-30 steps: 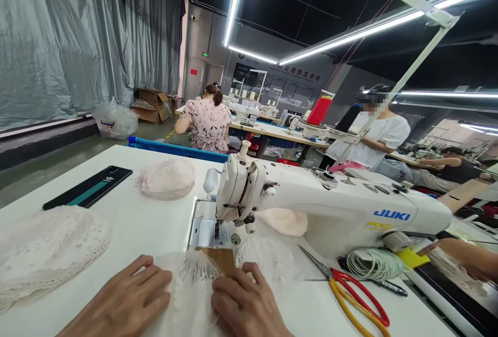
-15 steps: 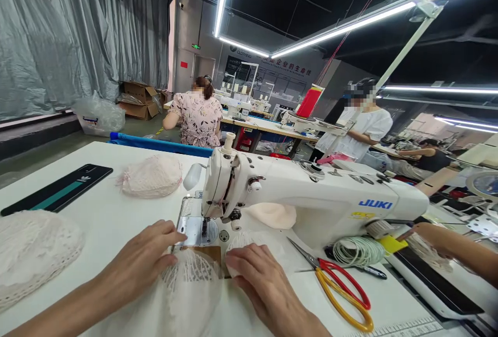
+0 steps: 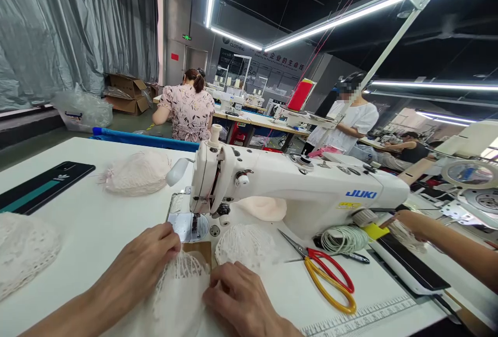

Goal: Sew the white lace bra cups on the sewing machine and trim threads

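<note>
A white lace fabric piece (image 3: 181, 298) lies in front of the sewing machine (image 3: 295, 186), its openwork edge near the needle plate (image 3: 181, 227). My left hand (image 3: 150, 254) is closed, thumb and fingers pinched at the upper left edge of this piece. At its right edge my right hand (image 3: 243, 298) has its fingers curled in, closed on the fabric; the fingertips are partly hidden. The presser foot (image 3: 195, 223) stands just beyond the piece, apart from it. Another white lace piece (image 3: 245, 243) lies beyond my right hand, untouched.
Scissors (image 3: 324, 272) with red and yellow handles and a coil of pale cord (image 3: 342, 240) lie right. A ruler strip (image 3: 361, 313) runs along the front. Lace stacks (image 3: 136, 173) and a phone (image 3: 50, 186) lie left. A co-worker's arm (image 3: 447, 238) reaches in from the right.
My right hand has drawn back toward me and left from the farther lace piece to the nearer piece's right edge. My left hand keeps near its upper left edge. The view has shifted slightly.
</note>
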{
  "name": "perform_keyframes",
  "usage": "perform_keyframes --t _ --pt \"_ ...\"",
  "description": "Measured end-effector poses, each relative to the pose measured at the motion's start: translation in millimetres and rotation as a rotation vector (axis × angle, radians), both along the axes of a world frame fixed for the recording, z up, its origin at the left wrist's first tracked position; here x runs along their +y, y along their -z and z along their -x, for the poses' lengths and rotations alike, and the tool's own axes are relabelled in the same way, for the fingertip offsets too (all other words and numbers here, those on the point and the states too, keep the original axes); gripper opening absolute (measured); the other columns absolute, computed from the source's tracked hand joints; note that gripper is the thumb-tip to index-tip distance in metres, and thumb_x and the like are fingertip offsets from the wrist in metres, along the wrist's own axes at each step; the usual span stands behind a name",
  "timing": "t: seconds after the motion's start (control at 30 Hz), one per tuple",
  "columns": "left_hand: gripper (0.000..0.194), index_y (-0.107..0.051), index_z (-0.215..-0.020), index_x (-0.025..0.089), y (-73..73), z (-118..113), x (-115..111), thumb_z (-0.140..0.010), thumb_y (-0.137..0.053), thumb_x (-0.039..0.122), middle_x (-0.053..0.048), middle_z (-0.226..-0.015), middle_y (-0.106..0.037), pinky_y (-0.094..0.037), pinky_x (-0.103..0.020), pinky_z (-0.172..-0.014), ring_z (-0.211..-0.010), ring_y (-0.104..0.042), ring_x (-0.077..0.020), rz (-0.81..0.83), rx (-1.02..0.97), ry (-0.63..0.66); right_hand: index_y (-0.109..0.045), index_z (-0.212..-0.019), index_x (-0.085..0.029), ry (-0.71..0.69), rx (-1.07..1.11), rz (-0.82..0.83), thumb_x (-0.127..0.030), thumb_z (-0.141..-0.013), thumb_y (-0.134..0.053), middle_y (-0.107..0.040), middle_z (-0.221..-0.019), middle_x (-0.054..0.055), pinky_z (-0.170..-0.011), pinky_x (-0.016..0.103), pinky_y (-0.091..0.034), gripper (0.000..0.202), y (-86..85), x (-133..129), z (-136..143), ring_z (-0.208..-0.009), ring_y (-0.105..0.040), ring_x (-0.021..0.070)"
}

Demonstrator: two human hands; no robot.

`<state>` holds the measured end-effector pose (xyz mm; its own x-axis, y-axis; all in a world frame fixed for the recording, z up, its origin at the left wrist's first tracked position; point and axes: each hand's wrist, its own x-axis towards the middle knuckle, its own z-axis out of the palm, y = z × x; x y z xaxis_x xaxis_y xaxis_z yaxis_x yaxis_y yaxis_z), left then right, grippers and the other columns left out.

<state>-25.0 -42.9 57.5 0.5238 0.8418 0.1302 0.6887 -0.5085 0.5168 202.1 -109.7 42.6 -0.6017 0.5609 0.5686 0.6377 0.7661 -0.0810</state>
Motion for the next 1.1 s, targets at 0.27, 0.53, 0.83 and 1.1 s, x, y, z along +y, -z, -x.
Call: perform_keyframes --t 0.27,0.53,0.83,1.1 --pt "0.023 -0.05 -0.075 0.023 -8.3 0.2 5.9 -0.089 -0.031 0.021 0.001 -0.077 -0.062 -0.037 -0.029 -0.066 -0.073 -0.056 -0.0192 0.07 0.029 -0.032 -0.052 -0.08 -0.019 -0.051 -0.034 -0.052 -0.014 -0.095 -0.04 -0.062 -0.075 -0.001 -0.05 0.027 -0.029 0.02 3.5 -3.4 1.1 -0.058 -0.05 0.0107" --pt "0.026 -0.059 -0.084 0.023 -16.3 4.8 4.8 -0.087 -0.033 0.024 -0.001 -0.083 -0.066 -0.042 -0.03 -0.068 -0.078 -0.06 -0.0199 0.098 -0.017 -0.077 -0.053 -0.078 -0.021 -0.077 -0.043 -0.029 -0.015 -0.089 -0.054 -0.065 -0.075 -0.003 -0.052 0.028 -0.029 0.012 -9.8 1.1 0.6 -0.057 -0.052 0.01" --pt "0.026 -0.061 -0.083 0.022 -6.1 8.9 5.5 -0.078 -0.037 0.014 -0.002 -0.084 -0.065 -0.044 -0.029 -0.07 -0.081 -0.061 -0.02 0.12 -0.015 -0.061 -0.054 -0.073 -0.021 -0.097 -0.051 0.02 -0.028 -0.093 -0.055 -0.068 -0.088 -0.003 -0.056 0.028 -0.031 0.021 -6.9 5.4 4.8 -0.061 -0.054 0.0095" --pt "0.02 -0.056 -0.08 0.023 -10.8 9.5 -1.5 -0.072 -0.041 0.013 0.001 -0.074 -0.056 -0.038 -0.028 -0.065 -0.073 -0.055 -0.0194 0.155 0.056 -0.104 -0.056 -0.098 -0.024 -0.043 0.205 0.341 -0.042 -0.098 -0.039 -0.064 -0.092 0.004 -0.072 0.027 -0.044 0.025 -23.8 11.3 9.9 -0.081 -0.061 0.016"
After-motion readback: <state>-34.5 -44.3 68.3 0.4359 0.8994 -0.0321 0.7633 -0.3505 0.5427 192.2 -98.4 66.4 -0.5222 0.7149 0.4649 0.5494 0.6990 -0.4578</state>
